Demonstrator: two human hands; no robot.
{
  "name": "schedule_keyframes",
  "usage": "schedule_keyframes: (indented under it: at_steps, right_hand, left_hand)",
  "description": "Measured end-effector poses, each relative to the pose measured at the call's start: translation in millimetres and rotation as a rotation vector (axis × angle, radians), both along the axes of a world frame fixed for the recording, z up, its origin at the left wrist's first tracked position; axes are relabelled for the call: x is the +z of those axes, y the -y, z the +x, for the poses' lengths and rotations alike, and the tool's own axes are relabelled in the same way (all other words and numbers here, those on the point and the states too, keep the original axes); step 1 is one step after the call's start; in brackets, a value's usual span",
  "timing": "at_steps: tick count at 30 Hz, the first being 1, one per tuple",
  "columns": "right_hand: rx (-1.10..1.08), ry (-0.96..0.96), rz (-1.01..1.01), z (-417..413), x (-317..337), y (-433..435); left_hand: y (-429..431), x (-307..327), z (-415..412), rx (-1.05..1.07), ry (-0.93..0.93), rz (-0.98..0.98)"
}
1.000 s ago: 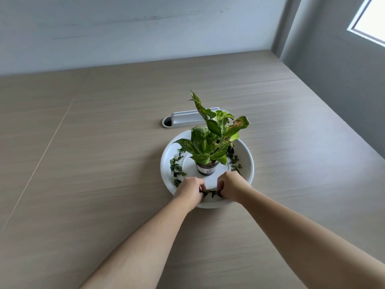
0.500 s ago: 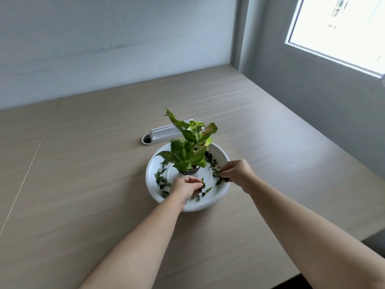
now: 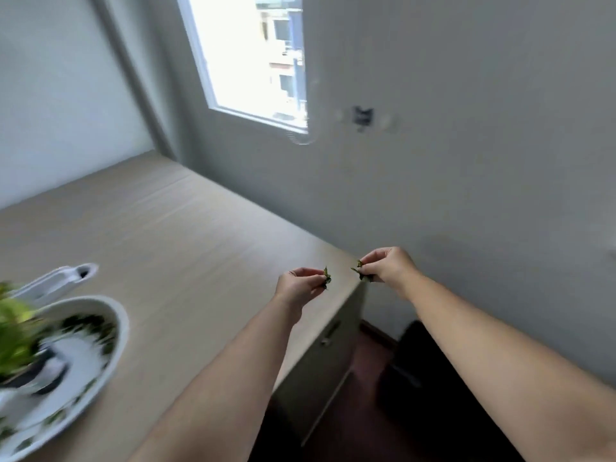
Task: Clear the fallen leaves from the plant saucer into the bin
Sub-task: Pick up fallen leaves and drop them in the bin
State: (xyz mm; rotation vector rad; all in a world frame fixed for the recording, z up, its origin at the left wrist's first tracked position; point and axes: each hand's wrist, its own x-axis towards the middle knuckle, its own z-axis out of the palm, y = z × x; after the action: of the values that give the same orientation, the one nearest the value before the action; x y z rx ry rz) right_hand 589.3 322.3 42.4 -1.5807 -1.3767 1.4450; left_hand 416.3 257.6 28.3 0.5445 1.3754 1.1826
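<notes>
My left hand (image 3: 300, 283) pinches a small clump of dark green leaves (image 3: 326, 278) over the table's right end. My right hand (image 3: 388, 266) pinches another clump of leaves (image 3: 361, 271) just past the table's corner, above the floor. The white saucer (image 3: 113, 331) sits blurred at the far left, with the potted green plant (image 3: 15, 331) in it and several dark leaf bits scattered around the pot. A dark shape (image 3: 420, 368) stands on the floor below my right forearm; whether it is the bin I cannot tell.
A white cable outlet cover (image 3: 63, 278) lies on the wooden table (image 3: 173, 235) behind the saucer. A cabinet front with a handle (image 3: 328, 335) drops from the table's right edge. Grey wall and a window (image 3: 246, 58) are ahead.
Both hands left the saucer holding leaves and moved right to the table's corner. My view swung right, so the saucer now sits at the left edge.
</notes>
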Motion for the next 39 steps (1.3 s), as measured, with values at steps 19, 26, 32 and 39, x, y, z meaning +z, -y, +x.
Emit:
schedule_keyframes:
  at_steps: [19,26,32,39]
  right_hand:
    - [-0.702,0.123,-0.449,302.8,-213.6,22.4]
    - [-0.705,0.096,-0.596,322.8,-249.2,-14.2]
    - [-0.657,0.16,-0.557,328.7,-231.6,-15.2]
    - [-0.499,0.219,-0.352,303.9,-162.0,-33.6]
  left_hand:
    - [-120.1,-209.8,287.0,-0.61,-0.349,-0.499]
    - [-162.4,-236.3,319.8,-0.789,-0.499,-0.556]
    - [-163.4,-216.4,314.2,-0.857,-0.613,-0.495]
    - [-145.1,-138.8,291.7,-0.753,-0.698,-0.309]
